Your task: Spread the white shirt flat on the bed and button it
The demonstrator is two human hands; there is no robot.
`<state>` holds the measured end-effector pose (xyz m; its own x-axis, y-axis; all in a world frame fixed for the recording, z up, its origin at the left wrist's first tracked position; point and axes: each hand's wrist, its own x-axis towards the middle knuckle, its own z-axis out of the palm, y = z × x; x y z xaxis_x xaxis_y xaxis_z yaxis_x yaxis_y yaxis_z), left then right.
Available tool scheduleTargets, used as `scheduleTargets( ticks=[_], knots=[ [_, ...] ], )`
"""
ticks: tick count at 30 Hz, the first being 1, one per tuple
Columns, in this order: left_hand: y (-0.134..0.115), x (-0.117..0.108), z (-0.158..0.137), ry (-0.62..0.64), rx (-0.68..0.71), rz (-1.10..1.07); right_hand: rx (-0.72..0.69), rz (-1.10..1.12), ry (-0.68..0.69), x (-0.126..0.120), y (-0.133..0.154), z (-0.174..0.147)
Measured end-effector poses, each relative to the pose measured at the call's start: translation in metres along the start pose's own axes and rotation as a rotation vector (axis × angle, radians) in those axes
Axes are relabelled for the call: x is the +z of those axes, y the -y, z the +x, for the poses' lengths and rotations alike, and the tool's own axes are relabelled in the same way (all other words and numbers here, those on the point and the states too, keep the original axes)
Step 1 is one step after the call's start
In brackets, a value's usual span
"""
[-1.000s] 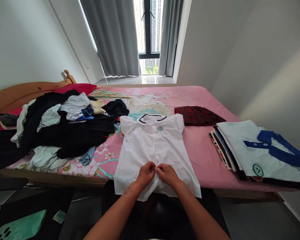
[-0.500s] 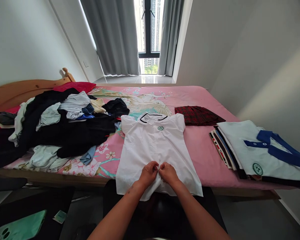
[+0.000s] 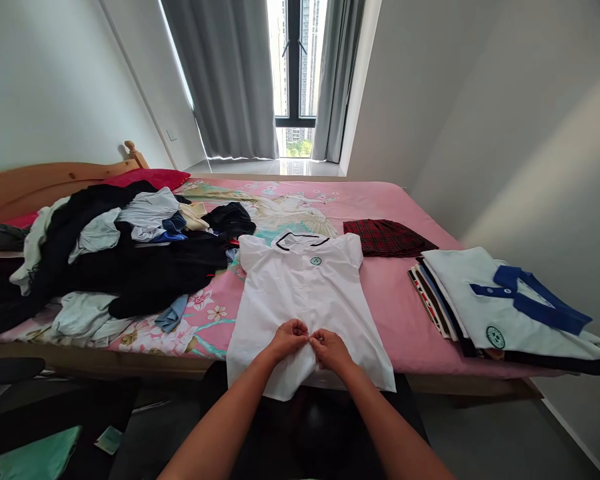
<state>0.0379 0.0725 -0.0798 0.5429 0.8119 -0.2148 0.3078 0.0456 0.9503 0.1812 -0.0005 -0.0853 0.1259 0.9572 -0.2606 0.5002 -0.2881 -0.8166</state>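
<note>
A white short-sleeved shirt (image 3: 300, 287) lies front up on the bed, its dark-trimmed collar at the far end and a round green badge on the chest. Its hem hangs over the near bed edge. Both hands meet at the lower front placket. My left hand (image 3: 289, 339) pinches the fabric there, fingertips closed. Close beside it, my right hand (image 3: 331, 349) pinches the other side of the placket. Any button between the fingertips is too small to make out.
On the left of the pink bed (image 3: 380, 300) lies a heap of jumbled clothes (image 3: 150, 267). A red plaid garment (image 3: 385, 238) lies beyond the shirt. Folded clothes (image 3: 460, 287) are stacked at the right. A green phone (image 3: 35, 457) is at lower left.
The view has shifted slightly, so everything sits a little left and lower. Both hands stay pinched on the shirt's placket, with small finger movements.
</note>
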Motion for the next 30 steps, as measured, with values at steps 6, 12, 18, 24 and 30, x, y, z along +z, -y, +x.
scheduleTargets(
  ticks=[6, 12, 18, 24, 30],
  knots=[
    [0.008, 0.008, -0.01, -0.074, 0.175, 0.164, 0.11, 0.169, 0.066, 0.0, -0.005, 0.014],
    [0.013, 0.012, -0.016, -0.16, 0.286, 0.287, 0.138, 0.342, 0.125, -0.008, 0.002, 0.016],
    [0.005, 0.017, -0.029, -0.233, 0.311, 0.291, 0.147, 0.463, 0.029, 0.006, -0.022, -0.042],
    [0.038, 0.021, -0.095, -0.19, 0.711, 0.876, 0.368, 0.608, 0.044, 0.023, -0.078, -0.1],
    [0.059, 0.002, -0.112, -0.293, 0.744, 1.116, 0.461, 1.101, -0.069, 0.024, -0.071, -0.09]
  ],
)
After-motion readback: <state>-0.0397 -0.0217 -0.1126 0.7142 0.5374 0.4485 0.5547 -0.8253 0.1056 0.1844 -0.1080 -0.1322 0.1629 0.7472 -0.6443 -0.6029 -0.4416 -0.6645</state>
